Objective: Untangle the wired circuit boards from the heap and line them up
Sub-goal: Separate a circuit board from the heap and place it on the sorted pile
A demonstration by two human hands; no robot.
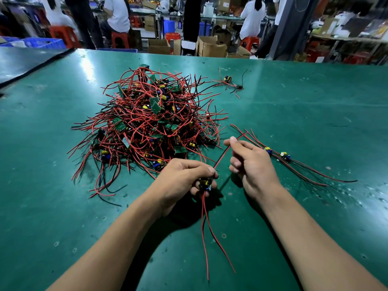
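While the left hand (182, 175) curls round a circuit board (205, 183), mostly hiding it, the right hand (249, 162) pinches its red wire (222, 156) beside the tangled heap (151, 122) on the bench (304, 114).

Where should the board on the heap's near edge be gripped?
Probably by the board itself, pinched at its edges from the near side: it lies on the heap's near edge beside the left hand, its wires seemingly running back into the tangle.
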